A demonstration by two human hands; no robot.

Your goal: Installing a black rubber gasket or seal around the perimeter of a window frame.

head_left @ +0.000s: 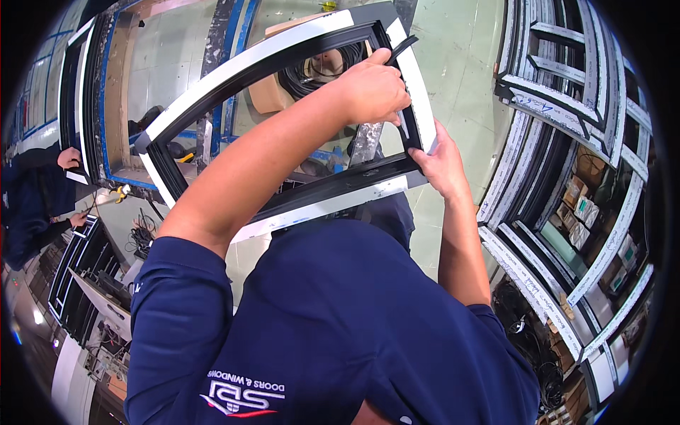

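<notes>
A black window frame [391, 185] with white film on its outer faces lies tilted in front of me. My left hand [372, 91] reaches across it to the right-hand side, fingers curled and pressed at the inner groove. A thin black sealing strip [405, 45] sticks out above that hand and seems pinched in it; the fingers hide the rest. Near the lower right corner, my right hand [445, 164] grips the same side, thumb on the inner edge and fingers around the outside.
Beyond the frame, a coil of black strip [304, 83] sits with cardboard [263, 95] by a blue-edged workbench [205, 152]. Film-wrapped frames [528, 142] stack up on the right. At the far left, another person's hand [69, 158] touches a frame.
</notes>
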